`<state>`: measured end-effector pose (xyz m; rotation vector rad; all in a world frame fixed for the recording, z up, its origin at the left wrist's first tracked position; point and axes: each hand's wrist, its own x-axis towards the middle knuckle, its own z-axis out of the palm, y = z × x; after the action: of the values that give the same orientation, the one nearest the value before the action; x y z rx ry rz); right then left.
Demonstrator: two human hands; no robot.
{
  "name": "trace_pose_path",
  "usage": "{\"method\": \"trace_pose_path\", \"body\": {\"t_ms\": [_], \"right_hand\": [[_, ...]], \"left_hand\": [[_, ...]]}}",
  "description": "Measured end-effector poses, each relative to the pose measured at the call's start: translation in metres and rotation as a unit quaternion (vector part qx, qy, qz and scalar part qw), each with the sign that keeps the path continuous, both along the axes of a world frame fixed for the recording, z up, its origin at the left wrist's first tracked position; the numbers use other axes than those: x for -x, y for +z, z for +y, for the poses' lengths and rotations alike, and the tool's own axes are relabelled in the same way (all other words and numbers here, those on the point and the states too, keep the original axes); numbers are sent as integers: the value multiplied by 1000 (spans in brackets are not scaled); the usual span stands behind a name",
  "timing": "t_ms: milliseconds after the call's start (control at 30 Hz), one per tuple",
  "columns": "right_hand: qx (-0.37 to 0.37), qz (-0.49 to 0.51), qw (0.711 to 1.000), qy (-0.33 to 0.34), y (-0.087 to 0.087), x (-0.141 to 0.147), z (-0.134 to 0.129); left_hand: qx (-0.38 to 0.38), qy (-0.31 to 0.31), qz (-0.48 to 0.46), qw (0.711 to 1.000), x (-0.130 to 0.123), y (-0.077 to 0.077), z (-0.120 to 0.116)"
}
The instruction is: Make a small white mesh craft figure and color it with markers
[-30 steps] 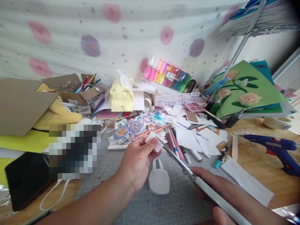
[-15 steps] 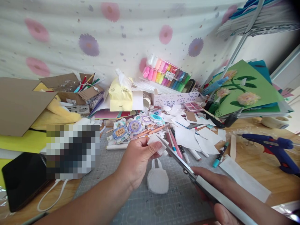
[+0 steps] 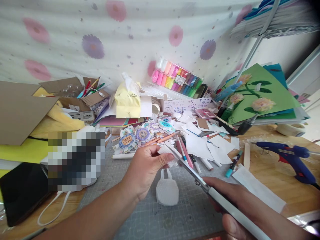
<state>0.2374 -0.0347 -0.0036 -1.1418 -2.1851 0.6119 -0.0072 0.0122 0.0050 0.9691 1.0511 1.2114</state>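
Note:
My left hand (image 3: 142, 171) pinches a small white textured piece (image 3: 163, 150) between thumb and fingers, above the middle of the mat. In my right hand (image 3: 232, 195) is a pair of scissors (image 3: 191, 172) with pale handles, its blades pointing up and left. The blade tips lie against the white piece, close to my left thumb; whether they cut into it I cannot tell. Below them, a little white handbag (image 3: 167, 191) with two thin handles rests on the grey cutting mat (image 3: 140, 220). My right fingers are partly hidden behind the scissor handles.
Pens, paper scraps and round patterned cutouts (image 3: 127, 140) crowd the area behind my hands. To the right are a blue glue gun (image 3: 285, 151) and a white strip (image 3: 258, 188). A dark tablet-like object (image 3: 23, 190) and cardboard (image 3: 25, 113) stand left.
The whole view has shifted slightly, so things sit a little farther left. The scissor blades look closer together against the white piece; both hands keep their holds.

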Motion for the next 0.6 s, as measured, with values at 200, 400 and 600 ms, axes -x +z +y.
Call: {"method": "trace_pose_path", "body": {"t_ms": [200,400,600], "right_hand": [[41,-4,999,1,9,12,1],[60,-19,998,1,16,12,6],[124,12,992,35,15,14,8]], "left_hand": [[5,19,3,1000,-1,0,-1],[-2,18,24,1000,0,-1,-1],[-5,14,27,1000,1,-1,1]]}}
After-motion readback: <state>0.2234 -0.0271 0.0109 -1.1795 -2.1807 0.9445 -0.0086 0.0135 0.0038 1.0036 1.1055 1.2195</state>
